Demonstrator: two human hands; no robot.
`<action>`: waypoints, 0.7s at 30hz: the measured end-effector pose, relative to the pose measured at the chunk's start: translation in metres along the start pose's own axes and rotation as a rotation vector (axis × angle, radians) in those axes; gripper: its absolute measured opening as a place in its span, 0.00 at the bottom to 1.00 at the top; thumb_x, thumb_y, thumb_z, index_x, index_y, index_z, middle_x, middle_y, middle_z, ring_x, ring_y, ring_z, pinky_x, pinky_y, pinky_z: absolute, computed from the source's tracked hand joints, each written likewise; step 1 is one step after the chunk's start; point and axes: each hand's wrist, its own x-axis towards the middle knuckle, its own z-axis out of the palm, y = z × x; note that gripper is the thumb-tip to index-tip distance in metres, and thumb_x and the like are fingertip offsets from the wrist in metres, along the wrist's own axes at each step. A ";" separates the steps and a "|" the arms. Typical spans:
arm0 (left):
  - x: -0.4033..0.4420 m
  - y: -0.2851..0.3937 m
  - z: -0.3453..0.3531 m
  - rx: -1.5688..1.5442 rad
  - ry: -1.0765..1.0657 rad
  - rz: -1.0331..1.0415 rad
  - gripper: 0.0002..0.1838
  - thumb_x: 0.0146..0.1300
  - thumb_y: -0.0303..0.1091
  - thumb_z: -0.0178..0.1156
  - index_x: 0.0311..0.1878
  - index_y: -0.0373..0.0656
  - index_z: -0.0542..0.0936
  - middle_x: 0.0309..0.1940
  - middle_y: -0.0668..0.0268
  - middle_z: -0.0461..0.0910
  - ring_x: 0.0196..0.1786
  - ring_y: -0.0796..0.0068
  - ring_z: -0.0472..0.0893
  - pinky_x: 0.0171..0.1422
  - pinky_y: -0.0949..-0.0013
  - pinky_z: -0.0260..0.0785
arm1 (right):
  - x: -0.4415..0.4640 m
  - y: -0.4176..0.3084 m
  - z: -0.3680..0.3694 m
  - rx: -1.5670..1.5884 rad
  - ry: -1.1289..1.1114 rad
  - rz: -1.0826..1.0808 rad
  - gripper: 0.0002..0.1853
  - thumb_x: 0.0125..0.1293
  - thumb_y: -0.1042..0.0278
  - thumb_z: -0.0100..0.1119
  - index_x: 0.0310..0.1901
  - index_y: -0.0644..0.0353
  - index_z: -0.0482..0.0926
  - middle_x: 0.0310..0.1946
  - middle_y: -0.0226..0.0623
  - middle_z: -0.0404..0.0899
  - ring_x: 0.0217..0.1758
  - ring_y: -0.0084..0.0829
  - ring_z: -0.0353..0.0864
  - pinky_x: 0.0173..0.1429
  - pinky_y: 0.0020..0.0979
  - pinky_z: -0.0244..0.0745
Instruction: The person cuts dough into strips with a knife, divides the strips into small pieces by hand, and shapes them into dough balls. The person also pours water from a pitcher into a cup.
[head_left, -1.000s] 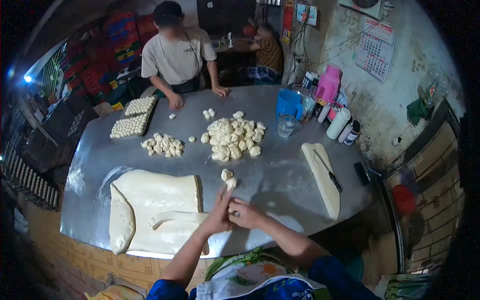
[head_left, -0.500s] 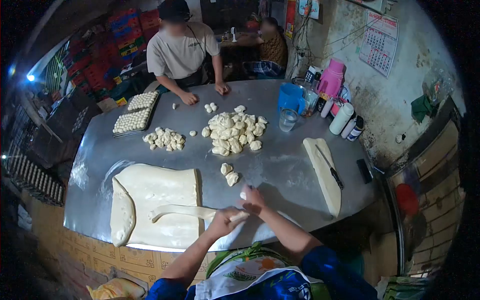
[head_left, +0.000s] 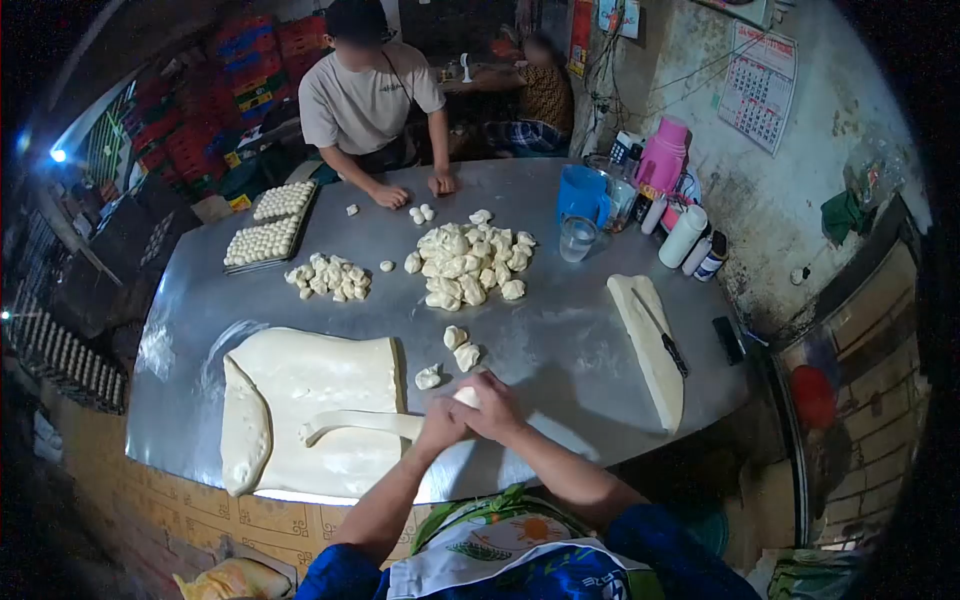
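Observation:
My left hand point(head_left: 441, 428) is closed around one end of a long dough strip point(head_left: 365, 422), whose other end rests on a large folded dough sheet point(head_left: 320, 385). Pressed against it, my right hand point(head_left: 490, 404) is closed at the strip's end, where a pale bit of dough point(head_left: 467, 397) shows between the hands. Just beyond them lie a torn dough piece point(head_left: 428, 377) and two more dough pieces point(head_left: 465, 355). Farther off is a big heap of dough pieces point(head_left: 468, 262), with a smaller pile point(head_left: 328, 278) to its left.
On the right lies a dough slab point(head_left: 645, 350) with a knife point(head_left: 668, 340) on it. A blue pitcher point(head_left: 583, 195), glass point(head_left: 577, 240) and bottles point(head_left: 683, 237) stand at the back right. Across the table, a person point(head_left: 375, 110) works near a tray of dough balls point(head_left: 262, 242).
My right hand has moved back against my left at the strip's end. A new dough piece lies on the table just beyond my hands. The person opposite has shifted their hands slightly.

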 end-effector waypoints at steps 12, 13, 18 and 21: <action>-0.002 0.055 -0.032 0.017 0.145 0.296 0.17 0.56 0.29 0.63 0.49 0.36 0.81 0.31 0.57 0.84 0.29 0.61 0.79 0.40 0.63 0.73 | -0.003 0.026 0.003 -0.045 -0.123 0.002 0.14 0.58 0.64 0.67 0.45 0.56 0.79 0.44 0.42 0.79 0.43 0.41 0.79 0.46 0.39 0.75; 0.009 0.052 -0.030 0.100 0.240 0.390 0.17 0.56 0.29 0.63 0.50 0.36 0.81 0.32 0.57 0.84 0.30 0.62 0.79 0.41 0.63 0.73 | 0.000 0.012 -0.002 0.005 -0.222 -0.031 0.14 0.58 0.64 0.67 0.45 0.57 0.79 0.44 0.42 0.79 0.43 0.41 0.79 0.46 0.39 0.75; 0.015 0.044 -0.059 0.042 -0.043 0.068 0.19 0.55 0.28 0.64 0.51 0.37 0.81 0.35 0.56 0.85 0.32 0.63 0.79 0.41 0.62 0.72 | 0.017 -0.012 -0.009 0.245 -0.157 -0.024 0.16 0.59 0.64 0.67 0.48 0.57 0.80 0.44 0.41 0.79 0.42 0.40 0.80 0.46 0.37 0.75; 0.005 0.043 -0.048 -0.020 -0.080 -0.054 0.19 0.54 0.28 0.63 0.51 0.37 0.81 0.36 0.56 0.85 0.32 0.63 0.79 0.41 0.62 0.72 | 0.015 -0.012 -0.008 0.262 -0.087 -0.077 0.17 0.59 0.65 0.67 0.50 0.57 0.80 0.43 0.40 0.80 0.41 0.40 0.80 0.45 0.37 0.75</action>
